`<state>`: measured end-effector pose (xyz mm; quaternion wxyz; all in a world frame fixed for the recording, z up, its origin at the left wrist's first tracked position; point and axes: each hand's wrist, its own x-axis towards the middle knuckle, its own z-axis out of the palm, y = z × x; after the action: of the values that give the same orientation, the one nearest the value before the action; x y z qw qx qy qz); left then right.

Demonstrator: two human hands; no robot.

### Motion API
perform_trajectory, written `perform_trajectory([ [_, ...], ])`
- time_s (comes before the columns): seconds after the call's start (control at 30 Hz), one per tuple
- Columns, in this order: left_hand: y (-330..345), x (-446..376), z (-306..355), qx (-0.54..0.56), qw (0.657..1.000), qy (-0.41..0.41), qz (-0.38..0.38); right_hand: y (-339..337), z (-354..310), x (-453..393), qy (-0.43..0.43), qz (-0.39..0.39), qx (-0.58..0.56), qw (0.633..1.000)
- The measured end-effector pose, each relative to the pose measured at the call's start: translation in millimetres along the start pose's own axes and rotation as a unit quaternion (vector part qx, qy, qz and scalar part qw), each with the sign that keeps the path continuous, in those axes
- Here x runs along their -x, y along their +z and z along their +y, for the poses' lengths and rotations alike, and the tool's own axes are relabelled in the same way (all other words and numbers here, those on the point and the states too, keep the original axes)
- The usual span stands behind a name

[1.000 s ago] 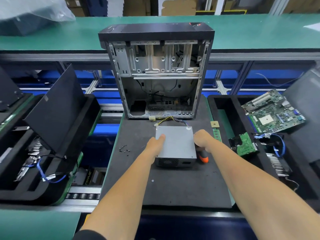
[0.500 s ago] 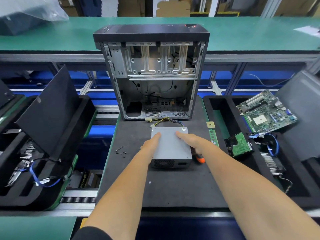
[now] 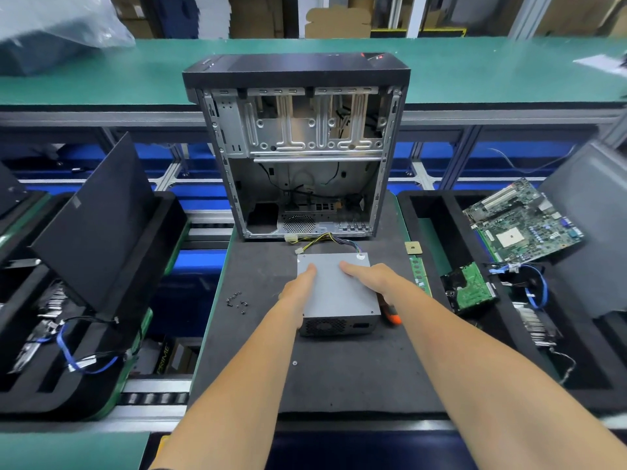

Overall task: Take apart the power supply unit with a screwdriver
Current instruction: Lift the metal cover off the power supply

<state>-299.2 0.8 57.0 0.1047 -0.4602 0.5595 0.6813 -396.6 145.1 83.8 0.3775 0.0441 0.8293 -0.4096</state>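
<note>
The grey metal power supply unit (image 3: 339, 293) lies on the black mat (image 3: 339, 374), fan grille toward you. Your left hand (image 3: 298, 290) and right hand (image 3: 369, 276) rest flat on it; the orange-handled screwdriver (image 3: 392, 313) lies nearer your right.

This is a factory line for taking computers apart. A long green counter (image 3: 475, 69) runs across the back, over a roller track (image 3: 152, 398) with metal rails. Black foam trays (image 3: 424, 212) at both sides hold pulled parts: a circuit board (image 3: 522, 222), a disk drive (image 3: 470, 288). Cardboard boxes (image 3: 336, 22) stand behind.
</note>
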Motion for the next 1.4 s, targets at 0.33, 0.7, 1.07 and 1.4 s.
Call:
perform_trajectory([
  [0.33, -1.3, 4.3, 1.2, -0.018, 1.000, 0.009, 0.003, -2.2, -6.3, 12.5, 0.014, -0.014, -0.022, 1.000],
  [0.7, -6.4, 2.3, 5.0, -0.008, 1.000, 0.017, -0.010, 4.7, -13.5, 6.0, 0.044, -0.060, -0.142, 0.987],
  [1.07, -5.4, -3.9, 12.0, -0.032, 0.999, 0.002, 0.005, -0.6, -19.2, 4.2, 0.035, -0.044, -0.054, 0.997],
  [1.4, -1.8, -4.6, 17.5, -0.057, 0.998, 0.010, 0.033, -4.6, -20.9, 0.1, 0.027, -0.063, -0.017, 0.997],
])
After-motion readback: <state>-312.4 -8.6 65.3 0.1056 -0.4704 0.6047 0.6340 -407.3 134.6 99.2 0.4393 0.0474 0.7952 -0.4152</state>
